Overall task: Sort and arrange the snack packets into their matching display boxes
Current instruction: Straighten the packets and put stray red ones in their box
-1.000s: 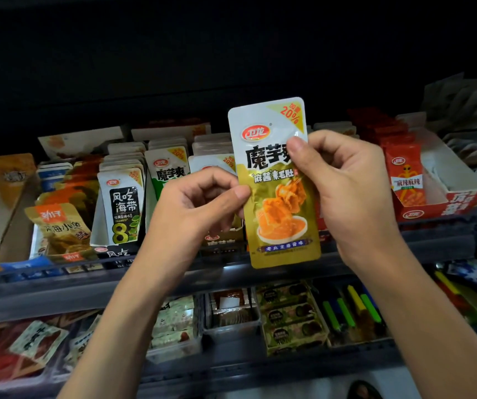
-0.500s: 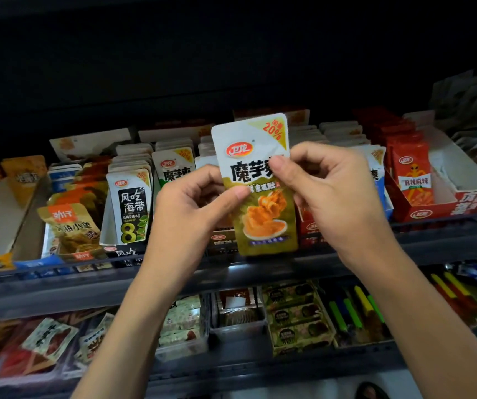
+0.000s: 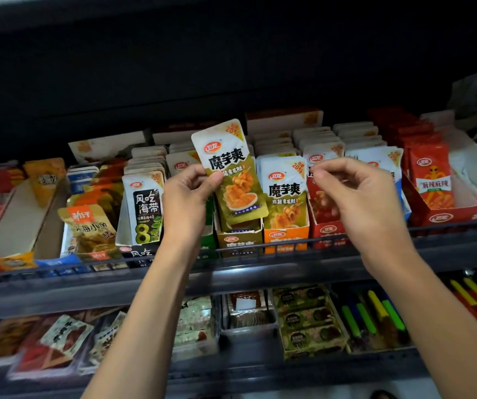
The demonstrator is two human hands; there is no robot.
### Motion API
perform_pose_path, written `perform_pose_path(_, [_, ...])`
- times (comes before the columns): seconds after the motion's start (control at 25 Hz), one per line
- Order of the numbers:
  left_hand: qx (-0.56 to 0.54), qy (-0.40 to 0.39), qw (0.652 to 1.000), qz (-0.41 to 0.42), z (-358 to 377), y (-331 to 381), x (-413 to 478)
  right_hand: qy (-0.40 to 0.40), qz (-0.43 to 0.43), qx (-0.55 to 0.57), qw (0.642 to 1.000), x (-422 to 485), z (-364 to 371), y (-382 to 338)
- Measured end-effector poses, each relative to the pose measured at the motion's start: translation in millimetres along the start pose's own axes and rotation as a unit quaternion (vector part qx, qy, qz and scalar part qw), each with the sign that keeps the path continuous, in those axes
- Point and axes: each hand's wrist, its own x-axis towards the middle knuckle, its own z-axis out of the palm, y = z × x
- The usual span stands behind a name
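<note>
The gold snack packet is in the left hand, pinched at its left edge between the thumb and the fingers. It tilts a little, with its top leaning left, and its bottom end dips into the gold display box on the upper shelf. The top half of the packet sticks up above the rows of packs behind it. The right hand is off the packet and floats just to the right, in front of the red display box; its thumb and fingertips are nearly pinched together and its grip has nothing in it. Between the two hands stands the orange display box, with a white and gold packet upright at its front. The boxes sit side by side, touching, so there is little room between them. A thin black rail runs along the front edge of the shelf, just in front of the boxes. Far right, a big red box has open room inside. On the left a black and white seaweed packet stands upright in its own box. The lower shelf holds more snacks under the arms.
</note>
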Motion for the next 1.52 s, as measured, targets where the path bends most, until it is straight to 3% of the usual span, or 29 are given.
perform_pose_path(0.12, [-0.018,0.027,0.999,-0.008,-4.0,-0.6,3.5,-0.009,0.01,-0.018,1.0,0.5,0.6,5.8])
perform_pose_path(0.32, [0.041,0.027,0.999,0.019,-3.2,-4.5,1.2,-0.013,0.017,-0.03,0.999,-0.4,2.4,8.1])
perform_pose_path(0.44, [0.139,0.026,0.989,0.036,0.1,-18.7,2.4,-0.004,0.004,-0.058,0.998,-2.0,4.9,9.6])
perform_pose_path(0.72, [0.348,0.092,0.932,0.052,8.9,-32.5,0.6,0.011,-0.034,-0.151,0.988,1.7,16.5,16.5])
perform_pose_path(0.92, [0.373,0.096,0.919,0.085,14.6,-30.2,-5.6,0.031,-0.057,-0.193,0.979,5.1,22.7,16.9])
perform_pose_path(1.08, [0.401,0.08,0.908,0.096,14.1,-32.5,-7.2,0.0,-0.051,-0.234,0.971,4.8,25.9,14.7])
perform_pose_path(1.36, [0.352,0.059,0.926,0.122,17.9,-18.1,-19.3,0.049,-0.039,-0.161,0.985,5.2,28.3,19.6])
perform_pose_path(1.52, [0.329,0.02,0.936,0.125,19.4,-13.0,-26.8,0.022,-0.005,-0.17,0.985,1.4,27.8,20.9])
